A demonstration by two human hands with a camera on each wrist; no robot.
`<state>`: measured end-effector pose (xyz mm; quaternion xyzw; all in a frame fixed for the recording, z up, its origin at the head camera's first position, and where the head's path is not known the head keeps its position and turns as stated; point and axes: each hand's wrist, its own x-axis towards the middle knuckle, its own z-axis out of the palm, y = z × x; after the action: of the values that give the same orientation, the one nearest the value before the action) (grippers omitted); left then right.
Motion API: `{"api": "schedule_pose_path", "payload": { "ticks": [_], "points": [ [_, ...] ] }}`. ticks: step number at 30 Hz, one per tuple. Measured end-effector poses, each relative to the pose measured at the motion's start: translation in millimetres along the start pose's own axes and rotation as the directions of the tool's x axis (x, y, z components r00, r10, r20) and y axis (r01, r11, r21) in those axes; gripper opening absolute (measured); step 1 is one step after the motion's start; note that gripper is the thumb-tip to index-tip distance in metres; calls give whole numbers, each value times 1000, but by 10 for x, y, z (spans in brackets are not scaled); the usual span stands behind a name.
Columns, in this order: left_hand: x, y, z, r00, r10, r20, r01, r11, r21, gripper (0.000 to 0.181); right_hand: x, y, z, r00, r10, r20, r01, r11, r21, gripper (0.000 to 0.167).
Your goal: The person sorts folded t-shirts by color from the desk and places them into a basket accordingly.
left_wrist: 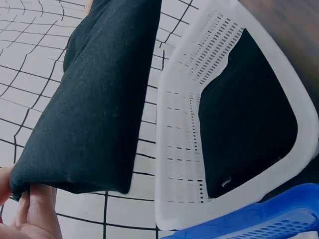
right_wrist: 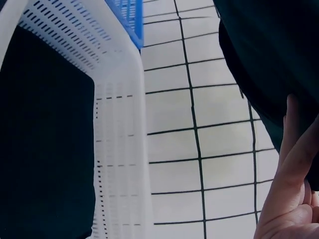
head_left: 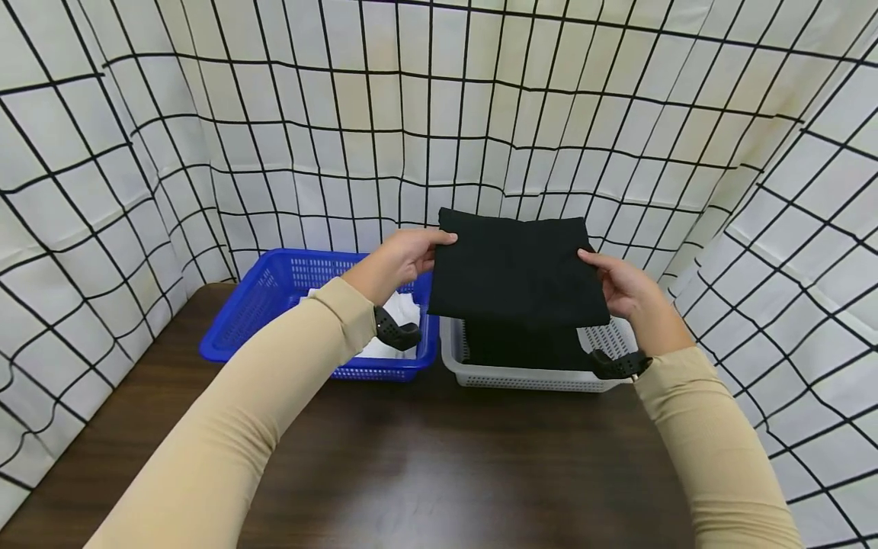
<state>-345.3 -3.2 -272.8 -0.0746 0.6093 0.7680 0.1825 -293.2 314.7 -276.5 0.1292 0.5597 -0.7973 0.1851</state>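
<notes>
A folded black cloth point(head_left: 517, 271) hangs between my two hands above the white basket. Its left edge is pinched by my left hand point(head_left: 405, 259), thumb on top and fingers beneath, as the left wrist view shows at the cloth's corner point(left_wrist: 75, 149). My right hand point(head_left: 624, 290) pinches the opposite edge; in the right wrist view its fingers point(right_wrist: 291, 149) lie under the fabric. Inside the white basket point(head_left: 528, 379) lies another dark folded cloth point(left_wrist: 249, 119), partly hidden in the head view by the held one.
To the left of the white basket stands a blue basket point(head_left: 240, 324) with white cloth point(head_left: 401, 309) in it, partly behind my left forearm. Both sit on a dark wooden table point(head_left: 439, 465). White walls with a black grid point(head_left: 384, 114) enclose the back and sides.
</notes>
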Motion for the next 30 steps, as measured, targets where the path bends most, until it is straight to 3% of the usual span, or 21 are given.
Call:
{"api": "schedule_pose_path", "payload": {
  "ticks": [7, 16, 24, 30],
  "points": [
    [144, -61, 89, 1000, 18, -12, -18, 1000, -11, 11, 52, -26, -96, 1000, -1, -19, 2, 999, 34, 20],
    [249, -100, 122, 999, 45, -6, -45, 999, -16, 6, 119, -65, -130, 1000, -2, 7, 2, 999, 42, 24],
    [357, -199, 241, 998, 60, -26, -60, 998, -24, 28, 158, -90, -194, 1000, 2, -9, -2, 999, 35, 28],
    [459, -368, 263, 996, 60, -69, -62, 998, -17, 29, 258, -37, -217, 997, 26, -72, -27, 1000, -16, 22]
  ]
}}
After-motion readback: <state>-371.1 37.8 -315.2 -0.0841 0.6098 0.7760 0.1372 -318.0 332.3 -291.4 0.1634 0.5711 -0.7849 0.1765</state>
